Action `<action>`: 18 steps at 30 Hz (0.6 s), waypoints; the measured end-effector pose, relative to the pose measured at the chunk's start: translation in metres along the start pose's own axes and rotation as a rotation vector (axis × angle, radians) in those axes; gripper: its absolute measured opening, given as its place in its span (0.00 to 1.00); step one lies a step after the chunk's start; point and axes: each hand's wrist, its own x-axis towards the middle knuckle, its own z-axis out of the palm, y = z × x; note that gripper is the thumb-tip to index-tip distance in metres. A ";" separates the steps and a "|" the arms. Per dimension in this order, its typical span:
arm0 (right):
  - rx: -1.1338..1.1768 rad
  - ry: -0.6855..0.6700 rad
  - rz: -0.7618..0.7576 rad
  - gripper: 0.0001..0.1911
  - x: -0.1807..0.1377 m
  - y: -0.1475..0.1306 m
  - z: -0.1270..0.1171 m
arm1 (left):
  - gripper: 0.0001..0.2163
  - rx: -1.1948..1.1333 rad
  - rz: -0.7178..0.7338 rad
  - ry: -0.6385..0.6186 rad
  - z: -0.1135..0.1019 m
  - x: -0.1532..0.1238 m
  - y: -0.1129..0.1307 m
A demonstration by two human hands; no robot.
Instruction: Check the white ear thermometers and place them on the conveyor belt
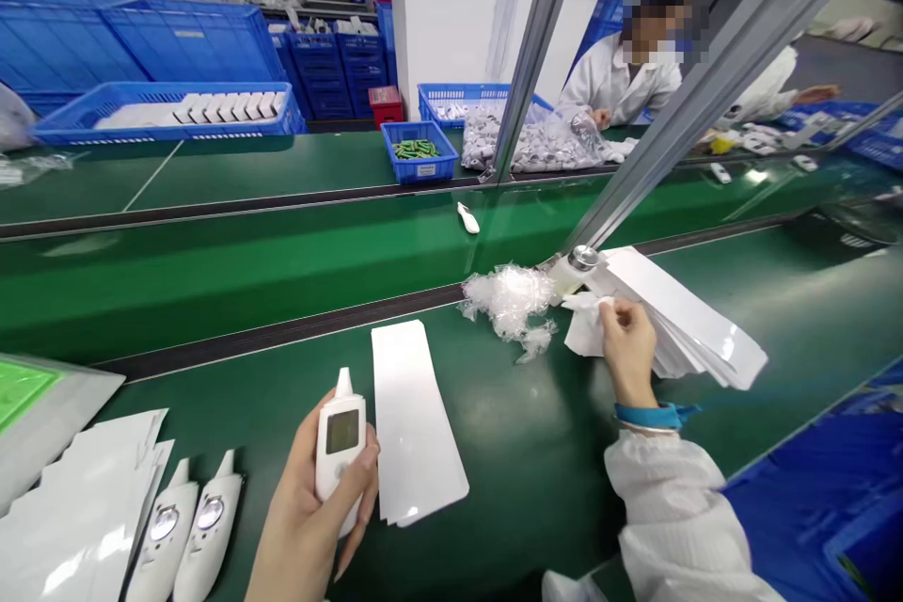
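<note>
My left hand (317, 499) is wrapped round a white ear thermometer (341, 451), its grey screen facing me and its probe tip pointing up. Over on the right, my right hand (627, 343) pinches a white wipe (585, 324). Beside that hand stand a pump-top bottle (573, 268) and a fanned stack of white glossy strips (677, 310). Crumpled clear plastic (512, 301) lies left of the wipe. Another few white strips (416, 423) rest just right of the held thermometer. Two more thermometers (187, 531) lie side by side at the lower left.
White sheets (85, 499) and a tray with a green panel (32, 404) occupy the left. Across the bench runs a green conveyor (246, 263) carrying a small white device (467, 218). A metal post (536, 47) rises beyond the bottle. Behind are blue bins (419, 171) and co-workers (625, 75).
</note>
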 end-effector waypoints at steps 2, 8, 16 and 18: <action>0.036 0.051 0.047 0.14 0.006 -0.007 -0.009 | 0.37 -0.002 -0.025 0.020 -0.001 -0.001 0.001; -0.010 0.127 -0.022 0.09 0.036 -0.035 -0.025 | 0.37 -0.018 -0.062 -0.026 0.002 0.002 0.002; -0.204 0.014 -0.322 0.11 0.064 -0.058 0.010 | 0.38 -0.038 -0.072 -0.001 -0.002 -0.004 0.001; -0.237 0.013 -0.368 0.15 0.057 -0.059 0.013 | 0.38 -0.055 -0.078 0.024 -0.005 -0.006 0.002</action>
